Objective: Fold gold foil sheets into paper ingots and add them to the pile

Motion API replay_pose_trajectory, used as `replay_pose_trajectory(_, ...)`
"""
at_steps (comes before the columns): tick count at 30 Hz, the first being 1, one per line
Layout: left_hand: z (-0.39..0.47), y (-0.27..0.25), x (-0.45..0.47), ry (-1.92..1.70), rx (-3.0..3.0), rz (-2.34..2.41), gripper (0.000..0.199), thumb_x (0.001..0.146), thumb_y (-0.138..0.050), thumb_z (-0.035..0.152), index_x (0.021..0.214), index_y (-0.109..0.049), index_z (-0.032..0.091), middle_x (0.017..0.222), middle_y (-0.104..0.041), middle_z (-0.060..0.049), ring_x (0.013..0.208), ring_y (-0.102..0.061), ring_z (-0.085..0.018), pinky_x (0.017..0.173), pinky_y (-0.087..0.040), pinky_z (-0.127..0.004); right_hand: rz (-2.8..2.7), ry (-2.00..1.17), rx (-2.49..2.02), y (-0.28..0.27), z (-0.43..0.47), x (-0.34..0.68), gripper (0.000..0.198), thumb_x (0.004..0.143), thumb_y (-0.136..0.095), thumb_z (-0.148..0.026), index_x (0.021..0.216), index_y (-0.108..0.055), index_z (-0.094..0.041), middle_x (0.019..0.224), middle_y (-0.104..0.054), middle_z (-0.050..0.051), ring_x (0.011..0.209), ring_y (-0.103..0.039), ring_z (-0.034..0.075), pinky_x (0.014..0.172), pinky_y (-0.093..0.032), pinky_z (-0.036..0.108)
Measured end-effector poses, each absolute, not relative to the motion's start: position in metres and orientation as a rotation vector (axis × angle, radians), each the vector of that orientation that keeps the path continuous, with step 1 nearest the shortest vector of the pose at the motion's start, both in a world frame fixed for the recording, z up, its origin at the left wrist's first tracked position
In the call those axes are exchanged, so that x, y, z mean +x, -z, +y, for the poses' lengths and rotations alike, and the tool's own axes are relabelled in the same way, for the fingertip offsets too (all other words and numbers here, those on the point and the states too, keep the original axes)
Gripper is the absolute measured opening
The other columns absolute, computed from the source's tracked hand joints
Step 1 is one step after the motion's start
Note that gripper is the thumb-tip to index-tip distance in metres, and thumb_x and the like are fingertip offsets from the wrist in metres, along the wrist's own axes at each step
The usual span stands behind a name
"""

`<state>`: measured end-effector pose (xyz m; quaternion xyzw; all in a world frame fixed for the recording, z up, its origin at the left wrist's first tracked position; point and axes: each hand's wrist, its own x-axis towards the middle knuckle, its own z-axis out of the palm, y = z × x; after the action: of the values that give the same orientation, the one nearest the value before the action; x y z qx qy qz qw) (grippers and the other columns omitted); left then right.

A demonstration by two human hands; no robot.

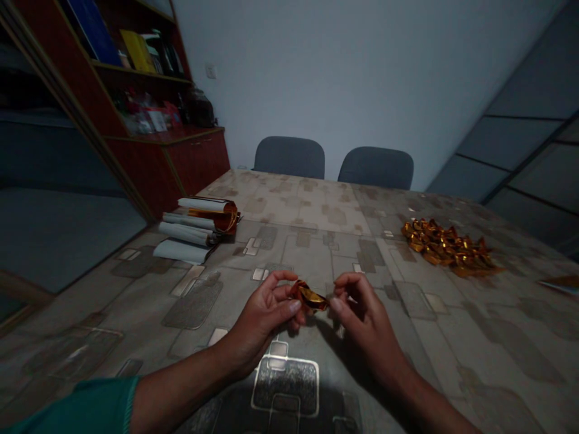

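Between my two hands is a folded gold foil paper ingot (311,298), held just above the table. My left hand (271,307) grips its left end, thumb in front and fingers behind. At its right tip, my right hand (359,310) has thumb and index finger pinched together, with the other fingers curled. Several finished-looking gold paper ingots (446,244) sit grouped on the right side of the table. To the left lie folded stacks of gold-and-white paper sheets (187,232), bent over with their pale backs showing.
A patterned cloth covers the table (298,211). Two grey chairs (289,157) stand at the far edge against the wall. A reddish wooden cabinet (194,160) with shelves is at the back left. One flat sheet of paper (563,283) lies near the right edge.
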<state>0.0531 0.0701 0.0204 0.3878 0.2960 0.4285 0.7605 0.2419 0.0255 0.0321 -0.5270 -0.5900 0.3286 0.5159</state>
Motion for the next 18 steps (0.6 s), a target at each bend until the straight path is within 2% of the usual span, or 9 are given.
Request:
replay_pose_trajectory(2, 0.071, -0.021, 0.051, -0.890, 0.834, 0.606, 0.039, 0.079, -0.080, 0.022, 0.109, -0.055, 0.021, 0.083, -0.067, 0.001, 0.056, -0.060, -0.008, 0.053, -0.045, -0.018, -1.439, -1.002, -1.161, -0.032, 0.025, 0.242, 0.023, 0.088, -0.062, -0.041, 0.103, -0.054, -0.025, 0.088, -0.057, 0.001, 0.075, -0.057, 0.017, 0.061, -0.048, 0.027)
replay_pose_trajectory(4, 0.070, -0.021, 0.050, -0.844, 0.813, 0.575, 0.040, 0.081, -0.078, 0.021, 0.114, -0.055, 0.022, 0.085, -0.065, 0.001, 0.056, -0.060, -0.007, 0.053, -0.045, -0.017, -1.507, -1.071, -1.068, -0.032, 0.024, 0.238, 0.022, 0.086, -0.064, -0.037, 0.103, -0.056, -0.026, 0.100, -0.057, 0.005, 0.083, -0.058, 0.019, 0.064, -0.049, 0.029)
replay_pose_trajectory(6, 0.069, -0.020, 0.049, -0.795, 0.788, 0.532, 0.044, 0.082, -0.076, 0.020, 0.121, -0.055, 0.022, 0.089, -0.065, 0.000, 0.058, -0.061, -0.007, 0.055, -0.047, -0.018, -1.585, -0.999, -1.020, -0.033, 0.023, 0.234, 0.019, 0.083, -0.065, -0.030, 0.100, -0.057, -0.025, 0.105, -0.057, 0.006, 0.088, -0.058, 0.020, 0.067, -0.050, 0.030)
replay_pose_trajectory(9, 0.069, -0.016, 0.049, -0.711, 0.767, 0.476, 0.044, 0.084, -0.075, 0.023, 0.123, -0.057, 0.021, 0.093, -0.064, -0.003, 0.060, -0.060, -0.008, 0.054, -0.047, -0.018, -1.704, -0.821, -0.991, -0.034, 0.023, 0.229, 0.012, 0.085, -0.065, -0.022, 0.095, -0.058, -0.025, 0.097, -0.059, 0.005, 0.088, -0.059, 0.021, 0.072, -0.050, 0.033)
replay_pose_trajectory(13, 0.070, -0.012, 0.051, -0.672, 0.773, 0.472, 0.039, 0.087, -0.073, 0.027, 0.123, -0.058, 0.020, 0.096, -0.061, -0.004, 0.060, -0.057, -0.007, 0.054, -0.048, -0.017, -1.796, -0.672, -0.968, -0.032, 0.024, 0.229, 0.013, 0.089, -0.067, -0.020, 0.097, -0.059, -0.025, 0.094, -0.060, 0.003, 0.088, -0.060, 0.021, 0.076, -0.049, 0.034)
replay_pose_trajectory(18, 0.070, -0.012, 0.050, -0.643, 0.768, 0.434, 0.038, 0.086, -0.074, 0.029, 0.120, -0.060, 0.021, 0.095, -0.061, -0.003, 0.061, -0.057, -0.007, 0.056, -0.046, -0.017, -1.867, -0.590, -0.973, -0.028, 0.021, 0.231, 0.018, 0.091, -0.068, -0.020, 0.106, -0.060, -0.026, 0.103, -0.059, 0.005, 0.097, -0.060, 0.021, 0.082, -0.051, 0.033)
